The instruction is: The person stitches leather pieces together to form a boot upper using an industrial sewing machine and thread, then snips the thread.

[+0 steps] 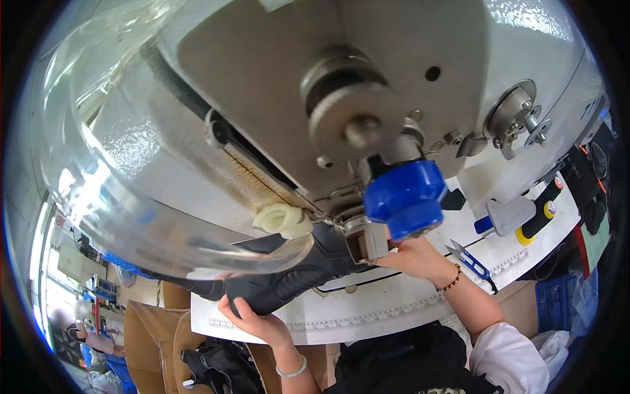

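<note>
A black padded, ribbed piece of sewn material [289, 279] lies under the head of a sewing machine [262, 85] and hangs off to the left. My left hand [259, 325] is closed on its near left edge, thumb and fingers gripping it. My right hand [417, 258] is at the metal presser parts [367, 241], its fingertips partly hidden behind them and the blue knob [403, 200]. Whether those fingers grip the black piece cannot be seen. A cream plastic part [283, 220] sits beside the needle area, and a clear curved guard [177, 253] covers the left.
On the white table [387, 307], a ruler strip [367, 318] runs along the front edge. Blue thread snips [474, 262], a black and yellow cylinder [541, 213] and a blue-handled tool [505, 218] lie right. A cardboard box [147, 341] stands lower left; a blue crate [554, 305] right.
</note>
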{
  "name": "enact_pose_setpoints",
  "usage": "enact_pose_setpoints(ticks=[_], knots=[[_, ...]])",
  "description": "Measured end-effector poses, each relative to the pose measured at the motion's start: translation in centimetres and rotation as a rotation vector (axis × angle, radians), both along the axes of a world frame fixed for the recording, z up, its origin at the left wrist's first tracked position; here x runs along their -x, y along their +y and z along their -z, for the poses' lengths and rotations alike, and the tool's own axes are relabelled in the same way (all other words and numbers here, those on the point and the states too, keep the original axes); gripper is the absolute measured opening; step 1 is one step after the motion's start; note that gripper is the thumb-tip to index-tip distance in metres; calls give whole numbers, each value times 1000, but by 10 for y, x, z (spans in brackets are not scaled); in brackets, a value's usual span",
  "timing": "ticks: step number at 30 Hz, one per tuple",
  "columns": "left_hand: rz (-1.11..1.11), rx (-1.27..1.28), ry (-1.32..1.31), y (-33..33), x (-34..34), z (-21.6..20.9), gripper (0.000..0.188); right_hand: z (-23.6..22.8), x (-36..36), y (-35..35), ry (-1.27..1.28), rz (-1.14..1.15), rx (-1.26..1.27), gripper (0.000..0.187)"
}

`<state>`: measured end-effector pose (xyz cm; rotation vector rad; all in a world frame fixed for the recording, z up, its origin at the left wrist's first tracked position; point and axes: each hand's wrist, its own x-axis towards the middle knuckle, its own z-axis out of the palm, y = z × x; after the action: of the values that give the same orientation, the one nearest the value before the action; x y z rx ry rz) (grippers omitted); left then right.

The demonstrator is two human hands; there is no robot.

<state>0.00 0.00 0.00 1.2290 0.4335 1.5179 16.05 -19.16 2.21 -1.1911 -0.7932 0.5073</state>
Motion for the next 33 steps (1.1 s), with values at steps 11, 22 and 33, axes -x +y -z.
enact_pose_setpoints(ticks=[11,22,33], knots=[[-83,-29,182,-2,-1,-37,18,5,1,7,114,-81,26,15],[-55,-3,288,10,-5,-47,20,15,7,16,165,29,-28,14],[-148,-32,261,-15,-2,-60,19,10,0,12,35,-8,24,14]])
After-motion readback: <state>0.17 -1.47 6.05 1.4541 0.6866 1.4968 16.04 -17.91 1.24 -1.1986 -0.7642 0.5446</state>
